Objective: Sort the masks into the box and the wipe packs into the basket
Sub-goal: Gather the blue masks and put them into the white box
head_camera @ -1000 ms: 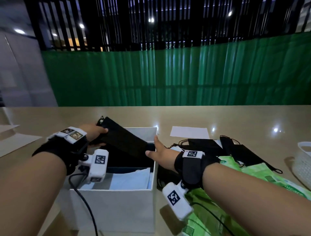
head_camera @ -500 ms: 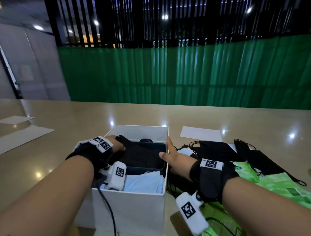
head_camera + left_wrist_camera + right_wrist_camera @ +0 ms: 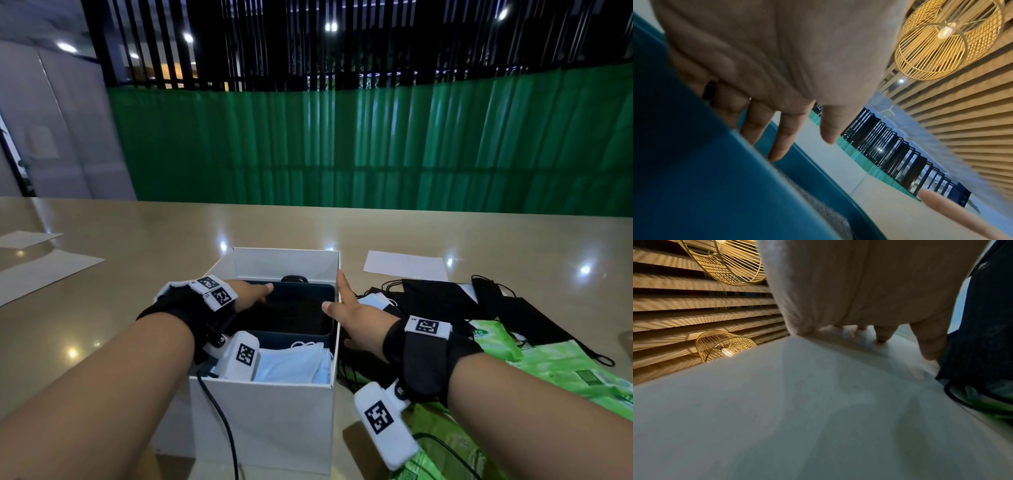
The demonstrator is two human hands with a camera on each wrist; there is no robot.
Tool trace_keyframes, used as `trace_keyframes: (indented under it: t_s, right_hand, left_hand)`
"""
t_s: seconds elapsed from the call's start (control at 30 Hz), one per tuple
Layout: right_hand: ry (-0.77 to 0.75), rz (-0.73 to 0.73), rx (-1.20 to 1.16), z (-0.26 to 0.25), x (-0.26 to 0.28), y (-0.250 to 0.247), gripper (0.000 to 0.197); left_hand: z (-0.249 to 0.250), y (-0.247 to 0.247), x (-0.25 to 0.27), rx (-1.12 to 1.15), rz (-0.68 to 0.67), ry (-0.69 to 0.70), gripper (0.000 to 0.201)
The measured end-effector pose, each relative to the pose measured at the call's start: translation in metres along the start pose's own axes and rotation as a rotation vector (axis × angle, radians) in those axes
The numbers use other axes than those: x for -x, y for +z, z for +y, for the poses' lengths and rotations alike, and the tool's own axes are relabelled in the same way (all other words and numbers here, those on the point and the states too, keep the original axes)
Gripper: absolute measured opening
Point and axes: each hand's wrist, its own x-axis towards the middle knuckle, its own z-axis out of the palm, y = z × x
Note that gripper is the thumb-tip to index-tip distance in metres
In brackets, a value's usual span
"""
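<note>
A white box (image 3: 267, 421) stands in front of me with a dark teal tray (image 3: 291, 339) in its far half. A black mask (image 3: 291, 310) lies flat in that tray. Pale blue masks (image 3: 291, 365) fill the near half. My left hand (image 3: 251, 293) reaches into the tray, its straight fingers (image 3: 777, 146) over the mask's left end. My right hand (image 3: 346, 308) rests spread against the box's right wall, holding nothing. More black masks (image 3: 442, 301) and green wipe packs (image 3: 575, 370) lie to the right of the box.
A white paper sheet (image 3: 406, 265) lies behind the loose masks. Two more sheets (image 3: 41, 270) sit at the far left of the beige table (image 3: 171, 240). A pale mask (image 3: 375, 301) peeks out beside my right hand. The basket is out of view.
The black mask that my left hand held above the box now lies in the teal tray, and the fingers have straightened. My right hand stayed at the box's right wall.
</note>
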Motion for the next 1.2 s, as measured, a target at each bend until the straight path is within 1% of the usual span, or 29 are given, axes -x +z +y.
trace_keyframes:
  t_s: [0.07,0.2,0.33,0.4,0.5,0.57,0.6,0.67,0.73,0.8,0.83,0.9,0.93,1.07,1.13,1.17,1.2]
  right_hand:
    - [0.008,0.016,0.009,-0.002,0.003,0.000,0.066]
    - [0.006,0.036,0.069,-0.006,0.007,-0.001,0.065]
    - [0.036,0.040,0.134,-0.009,0.006,0.001,0.066]
    - [0.023,0.021,0.176,-0.009,0.007,0.000,0.068]
    - [-0.045,-0.015,0.269,-0.005,0.015,-0.010,0.069]
    - [-0.060,-0.011,0.155,0.002,0.021,-0.024,0.065]
    - [-0.055,0.014,0.091,0.007,0.023,-0.033,0.061]
    - [-0.014,0.079,0.050,0.019,0.027,-0.056,0.052]
    - [0.033,0.120,0.056,0.037,0.033,-0.080,0.037]
    - [0.083,0.167,0.041,0.057,0.040,-0.103,0.023]
    - [0.111,0.194,0.014,0.068,0.045,-0.114,0.021]
    - [0.173,0.246,-0.024,0.087,0.054,-0.133,0.023]
    - [0.197,0.264,-0.017,0.095,0.059,-0.140,0.024]
    - [0.240,0.304,0.110,0.117,0.070,-0.160,0.026]
    - [0.249,0.334,0.144,0.123,0.071,-0.165,0.025]
    - [0.253,0.348,0.153,0.125,0.071,-0.166,0.025]
    - [0.257,0.356,0.166,0.126,0.070,-0.167,0.027]
  left_hand:
    - [-0.003,0.000,-0.005,0.051,0.004,-0.008,0.047]
    - [-0.001,0.000,-0.005,0.046,-0.019,-0.025,0.050]
    - [0.010,-0.004,0.006,0.159,0.002,-0.047,0.041]
    - [0.024,-0.011,0.017,0.166,0.002,-0.023,0.034]
    - [0.057,-0.023,0.036,0.240,0.000,0.083,0.030]
    - [0.079,-0.028,0.050,0.305,0.020,0.184,0.030]
    - [0.089,-0.028,0.057,0.343,0.022,0.236,0.029]
    - [0.107,-0.023,0.072,0.402,0.000,0.337,0.024]
    - [0.124,-0.012,0.084,0.437,-0.038,0.421,0.017]
    - [0.140,0.004,0.093,0.475,-0.059,0.470,0.012]
    - [0.148,0.014,0.098,0.484,-0.065,0.480,0.012]
    - [0.163,0.035,0.102,0.447,-0.070,0.459,0.022]
    - [0.170,0.045,0.102,0.392,-0.070,0.434,0.028]
    - [0.187,0.080,0.098,0.213,-0.100,0.328,0.048]
    - [0.187,0.096,0.091,0.156,-0.098,0.276,0.054]
    - [0.184,0.105,0.085,0.151,-0.072,0.249,0.055]
    - [0.180,0.115,0.076,0.187,-0.056,0.194,0.056]
